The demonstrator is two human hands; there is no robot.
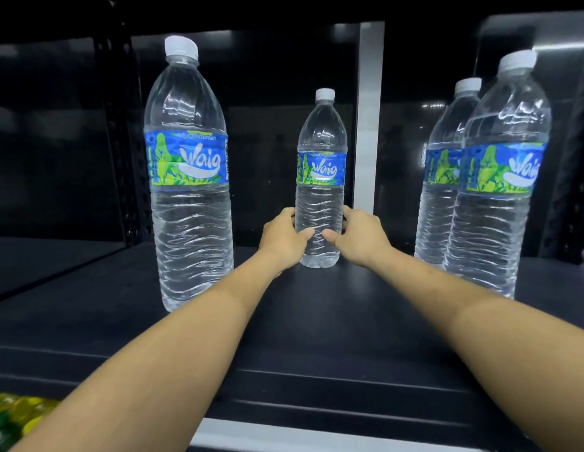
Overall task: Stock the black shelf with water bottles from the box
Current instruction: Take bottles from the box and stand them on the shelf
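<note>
Shop: black shelf [316, 337] of labelled water bottles [189, 177]

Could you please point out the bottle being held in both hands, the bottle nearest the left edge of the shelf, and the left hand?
Held bottle [321, 169]: head view, on its blue label.
Left bottle [189, 158]: head view, on its label.
Left hand [282, 238]: head view, back of the hand.

Four water bottles stand upright on the shelf [333, 321]. The middle bottle [320, 177] stands far back, the left bottle [189, 177] nearer the front edge. At right, the front-right bottle [502, 177] stands just before the rear-right bottle [442, 164].
</note>
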